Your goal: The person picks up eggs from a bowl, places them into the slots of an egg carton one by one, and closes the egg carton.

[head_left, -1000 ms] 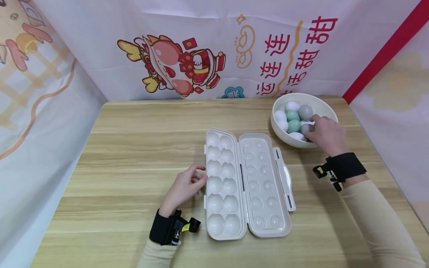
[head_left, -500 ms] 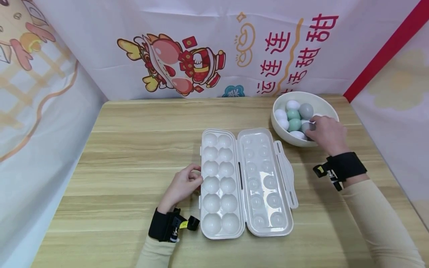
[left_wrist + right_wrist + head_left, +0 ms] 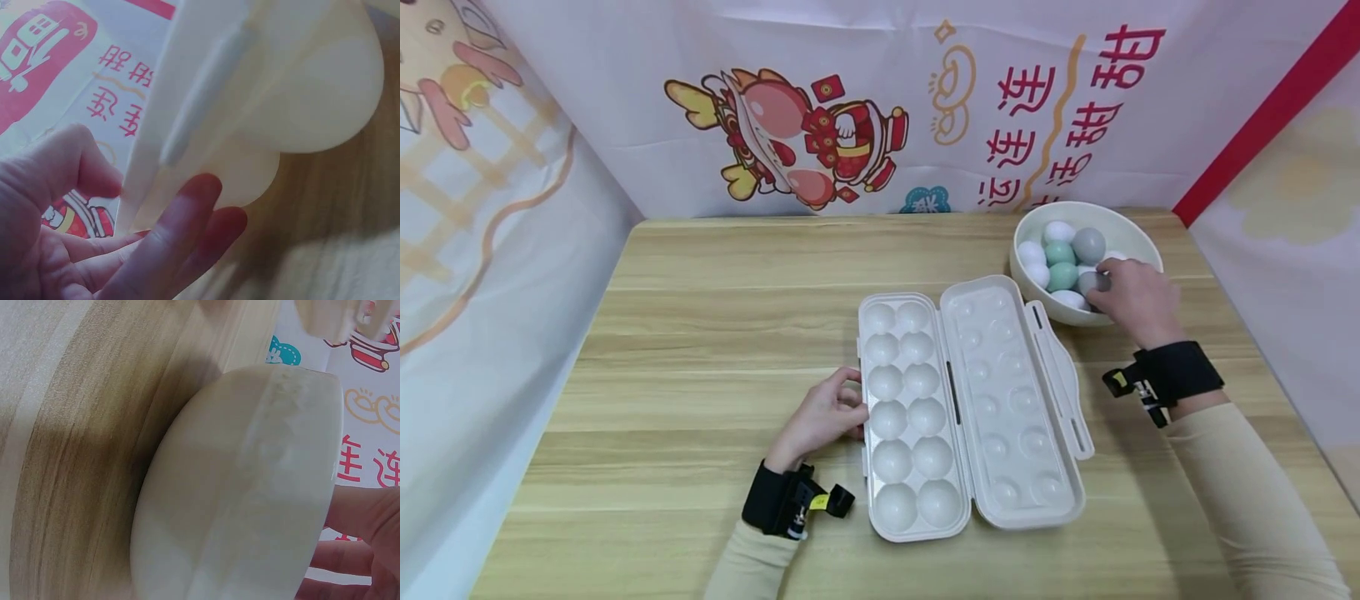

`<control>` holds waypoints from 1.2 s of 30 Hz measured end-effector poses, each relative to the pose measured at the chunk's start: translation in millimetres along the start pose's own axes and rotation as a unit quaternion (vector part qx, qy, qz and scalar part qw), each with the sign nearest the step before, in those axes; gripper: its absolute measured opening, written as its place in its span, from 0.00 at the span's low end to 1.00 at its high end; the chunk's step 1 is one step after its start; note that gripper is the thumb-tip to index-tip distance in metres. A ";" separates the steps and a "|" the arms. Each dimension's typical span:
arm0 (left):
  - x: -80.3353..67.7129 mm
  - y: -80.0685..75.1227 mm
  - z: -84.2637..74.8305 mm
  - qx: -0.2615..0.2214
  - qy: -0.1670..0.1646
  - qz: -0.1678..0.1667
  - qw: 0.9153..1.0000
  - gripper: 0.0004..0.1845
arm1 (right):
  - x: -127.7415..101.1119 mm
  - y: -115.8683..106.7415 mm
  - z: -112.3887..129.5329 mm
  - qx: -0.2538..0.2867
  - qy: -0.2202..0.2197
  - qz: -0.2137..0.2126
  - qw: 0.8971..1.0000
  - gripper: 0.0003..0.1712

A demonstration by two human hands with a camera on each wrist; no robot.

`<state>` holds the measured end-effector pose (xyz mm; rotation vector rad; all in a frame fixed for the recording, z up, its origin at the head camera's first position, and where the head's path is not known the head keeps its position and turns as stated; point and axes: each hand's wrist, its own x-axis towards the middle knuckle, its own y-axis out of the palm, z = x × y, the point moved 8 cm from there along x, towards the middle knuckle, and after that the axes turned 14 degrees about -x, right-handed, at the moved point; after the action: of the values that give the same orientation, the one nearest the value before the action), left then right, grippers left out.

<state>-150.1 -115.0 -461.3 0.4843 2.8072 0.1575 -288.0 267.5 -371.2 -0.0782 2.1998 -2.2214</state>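
Observation:
A white plastic egg carton [image 3: 917, 417] lies open in the middle of the wooden table, its cups empty and its lid [image 3: 1015, 408] folded out to the right. My left hand [image 3: 853, 400] pinches the carton's left rim; the left wrist view shows thumb and fingers [image 3: 187, 219] round the carton's edge [image 3: 281, 94]. A white bowl [image 3: 1078, 207] at the back right holds several white, green and grey eggs. My right hand [image 3: 1105, 279] reaches into the bowl with its fingers curled round a grey egg [image 3: 1088, 283]. The right wrist view shows the bowl's outer wall [image 3: 250, 487] and fingers [image 3: 362, 519].
Printed cloth walls close in the table [image 3: 715, 333] at the back, left and right. Bare wood lies left of the carton and along the front edge. The bowl stands close to the carton's far right corner.
The carton has slid a little to the right and turned, its far end nearer the bowl, with my left hand on its rim. My right hand has stayed in the bowl.

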 end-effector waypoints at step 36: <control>2.8 15.1 4.4 0.085 0.038 -0.041 0.995 0.19 | 8.9 2.5 -2.0 -0.021 -0.025 0.043 0.999 0.15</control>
<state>-146.6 -99.7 -463.8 0.4064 2.9237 -0.0838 -297.0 269.1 -373.5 -0.0391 2.1800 -2.1060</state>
